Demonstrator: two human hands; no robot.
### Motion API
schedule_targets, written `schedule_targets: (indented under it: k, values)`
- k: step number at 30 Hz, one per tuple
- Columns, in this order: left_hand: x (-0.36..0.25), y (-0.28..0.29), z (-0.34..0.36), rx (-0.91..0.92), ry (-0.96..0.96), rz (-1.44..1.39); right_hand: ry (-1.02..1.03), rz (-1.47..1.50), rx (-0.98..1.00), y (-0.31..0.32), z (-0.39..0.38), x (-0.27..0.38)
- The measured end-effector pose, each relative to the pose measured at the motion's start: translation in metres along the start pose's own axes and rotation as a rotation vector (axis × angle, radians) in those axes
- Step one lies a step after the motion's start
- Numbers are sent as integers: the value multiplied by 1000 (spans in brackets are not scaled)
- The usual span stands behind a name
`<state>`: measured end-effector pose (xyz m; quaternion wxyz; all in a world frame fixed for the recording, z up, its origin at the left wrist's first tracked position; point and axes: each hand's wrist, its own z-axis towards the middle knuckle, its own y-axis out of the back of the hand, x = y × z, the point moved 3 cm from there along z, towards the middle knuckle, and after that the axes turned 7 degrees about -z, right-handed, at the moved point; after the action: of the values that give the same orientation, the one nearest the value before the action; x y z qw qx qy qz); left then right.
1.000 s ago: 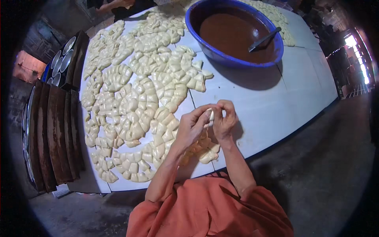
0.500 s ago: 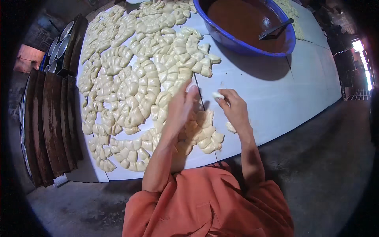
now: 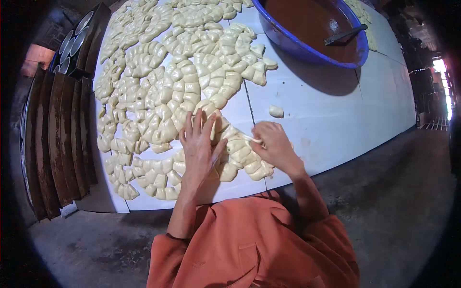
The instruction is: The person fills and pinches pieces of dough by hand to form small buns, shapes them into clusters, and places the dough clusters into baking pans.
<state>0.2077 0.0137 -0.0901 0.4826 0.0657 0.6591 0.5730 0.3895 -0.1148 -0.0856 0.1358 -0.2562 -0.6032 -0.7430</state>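
Note:
Pale, glossy dough pieces point(image 3: 177, 91) lie joined in wide sheets and curved rows over the left part of the white table. My left hand point(image 3: 198, 144) rests on the near edge of this dough, fingers spread and flat. My right hand point(image 3: 273, 144) is closed on a piece of dough point(image 3: 244, 136), which stretches in a thin strand from the sheet toward its fingertips. Below the strand, a cluster of dough pieces point(image 3: 240, 158) sits between my two hands. A single loose dough piece point(image 3: 276, 111) lies just beyond my right hand.
A blue basin point(image 3: 307, 55) of brown liquid stands at the far right of the white table point(image 3: 384, 103), with a dark-handled tool point(image 3: 345, 34) resting in it. Long rusty metal trays point(image 3: 65, 144) stand at the left, and round tins point(image 3: 72, 45) in a rack lie beyond them.
My left hand has come down flat on the dough. The right hand has let go of a small piece, now lying on the table, and has pulled a strand from the sheet.

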Motion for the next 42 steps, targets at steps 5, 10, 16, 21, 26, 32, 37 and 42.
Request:
schedule_targets:
  k: [5,10,16,21,26,32,37,42]
  values:
    - [3,-7,-1,-32,-59,-43,-556,189,42,15,-12,-13]
    - [8,0,-6,-10,-33,-144,-329,-71,33,15,-9,-5]
    - [16,6,-15,-8,23,-82,-17,-140,183,-19,41,30]
    - [20,6,-18,-13,-4,-96,-252,199,270,-13,42,17]
    - [1,5,-1,30,-104,-95,-588,908,94,-6,19,-6]
    - [-6,-19,21,230,-290,-133,-530,768,210,9,30,12]
    - [2,-10,28,216,-264,-198,-230,421,379,5,35,10]
    - [17,5,23,103,-144,-147,-623,876,353,14,12,-12]
